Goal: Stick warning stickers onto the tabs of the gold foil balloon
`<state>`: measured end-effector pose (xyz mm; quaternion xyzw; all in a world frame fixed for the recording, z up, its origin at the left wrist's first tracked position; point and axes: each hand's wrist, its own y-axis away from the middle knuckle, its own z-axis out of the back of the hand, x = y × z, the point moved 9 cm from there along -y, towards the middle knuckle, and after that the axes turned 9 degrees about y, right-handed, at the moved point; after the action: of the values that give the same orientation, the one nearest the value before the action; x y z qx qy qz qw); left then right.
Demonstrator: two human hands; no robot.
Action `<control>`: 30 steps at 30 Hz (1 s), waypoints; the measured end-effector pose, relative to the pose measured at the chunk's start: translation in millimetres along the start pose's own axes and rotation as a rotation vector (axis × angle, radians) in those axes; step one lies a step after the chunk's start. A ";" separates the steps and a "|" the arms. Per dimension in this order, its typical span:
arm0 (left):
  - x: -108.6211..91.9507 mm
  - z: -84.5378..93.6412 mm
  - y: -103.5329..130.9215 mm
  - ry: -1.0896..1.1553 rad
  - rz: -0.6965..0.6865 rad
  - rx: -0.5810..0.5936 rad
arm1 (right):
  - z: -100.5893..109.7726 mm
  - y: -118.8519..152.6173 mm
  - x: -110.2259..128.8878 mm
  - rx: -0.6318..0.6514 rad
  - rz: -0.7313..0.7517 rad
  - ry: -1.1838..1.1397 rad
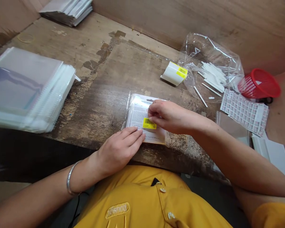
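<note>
A flat printed card in a clear plastic sleeve [136,110] lies on the wooden table in front of me. A yellow barcode sticker [149,124] is on its printed face. My left hand [122,145] rests on the sleeve's lower left edge, fingers laid out flat. Over the right half of the sleeve is my right hand [168,116], its fingers curled closed beside the sticker. Whatever may be between those fingertips is hidden. A slot-shaped hang hole shows near the top of the card.
At left lies a stack of clear plastic sleeves [26,88]. A curled roll of yellow barcode stickers [174,73] sits at the back right. Beyond it are a clear bag with white sticks [212,74], a red basket [260,84] and printed label sheets [244,110]. Papers [67,11] are stacked at back left.
</note>
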<state>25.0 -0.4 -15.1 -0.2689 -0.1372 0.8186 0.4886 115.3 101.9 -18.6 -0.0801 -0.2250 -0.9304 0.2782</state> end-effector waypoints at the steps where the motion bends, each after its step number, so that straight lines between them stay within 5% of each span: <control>1: 0.2 0.0 0.2 0.001 0.002 0.000 | -1.9 -0.1 -0.6 -0.003 -0.004 0.004; 15: 3.3 -6.1 -7.6 -0.070 0.024 0.102 | -13.4 0.6 2.5 -0.099 -0.073 0.231; 21: 7.9 -11.1 -10.2 -0.076 0.039 0.109 | 1.3 38.8 -5.9 -0.560 -0.270 0.278; 26: 21.1 -14.4 -10.1 -0.084 0.173 0.143 | -33.1 48.1 -30.7 -0.667 -0.310 -0.010; 30: 41.8 -11.2 -1.2 -0.070 0.390 0.130 | -30.0 66.2 -76.7 -0.819 -0.549 -0.133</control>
<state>16.5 36.2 -36.4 -0.2297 -0.0462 0.9135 0.3325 215.1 75.7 -41.4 -0.1799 0.1287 -0.9741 -0.0462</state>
